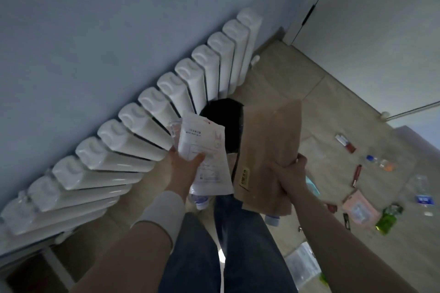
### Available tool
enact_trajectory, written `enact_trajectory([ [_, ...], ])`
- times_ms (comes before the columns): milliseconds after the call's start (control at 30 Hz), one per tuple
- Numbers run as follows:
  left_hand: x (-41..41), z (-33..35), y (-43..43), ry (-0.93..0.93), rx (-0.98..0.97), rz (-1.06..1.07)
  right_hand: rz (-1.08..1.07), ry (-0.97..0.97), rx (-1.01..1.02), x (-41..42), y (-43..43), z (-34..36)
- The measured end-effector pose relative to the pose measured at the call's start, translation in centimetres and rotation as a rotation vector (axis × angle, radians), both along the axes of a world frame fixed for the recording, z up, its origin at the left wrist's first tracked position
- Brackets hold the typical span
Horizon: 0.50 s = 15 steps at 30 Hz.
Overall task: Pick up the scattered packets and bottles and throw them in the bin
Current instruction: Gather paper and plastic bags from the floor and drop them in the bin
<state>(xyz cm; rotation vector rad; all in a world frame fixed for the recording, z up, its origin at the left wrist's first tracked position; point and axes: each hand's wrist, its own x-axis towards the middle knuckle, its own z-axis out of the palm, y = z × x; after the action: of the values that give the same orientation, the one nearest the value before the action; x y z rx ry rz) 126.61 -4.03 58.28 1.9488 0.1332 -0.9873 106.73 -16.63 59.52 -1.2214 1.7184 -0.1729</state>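
Head view, looking down past the person's legs toward a dark bin that stood on the floor against the white radiator. The left hand was closed around a white packet, thumb pressed across its face, with what appeared to be a clear bottle bunched behind it; a second bottle end showed below the packet, though whether the same hand gripped it could not be told. The right hand was clenched on the lower part of a brown paper bag, held upright beside the packet. Both loads were carried forward, close together and roughly above the bin mouth, presumably so that they could be dropped in at once rather than one by one. More litter lay well apart on the floor to the right: a green bottle, a pink packet, a small blue-capped bottle and a clear packet near the legs. Judged from this, the task was only partly done.
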Motion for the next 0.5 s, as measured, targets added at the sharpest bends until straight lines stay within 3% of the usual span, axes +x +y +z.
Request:
enact_trajectory([
  [233,3.8,-5.9,-9.3,-0.049,0.041,-0.135,0.037,-0.113,0.211,8.0,-7.2,-6.7],
  [500,8.5,-27.4,-17.1,0.125,0.133,-0.347,0.058,-0.045,0.53,15.2,-14.2,-28.3],
])
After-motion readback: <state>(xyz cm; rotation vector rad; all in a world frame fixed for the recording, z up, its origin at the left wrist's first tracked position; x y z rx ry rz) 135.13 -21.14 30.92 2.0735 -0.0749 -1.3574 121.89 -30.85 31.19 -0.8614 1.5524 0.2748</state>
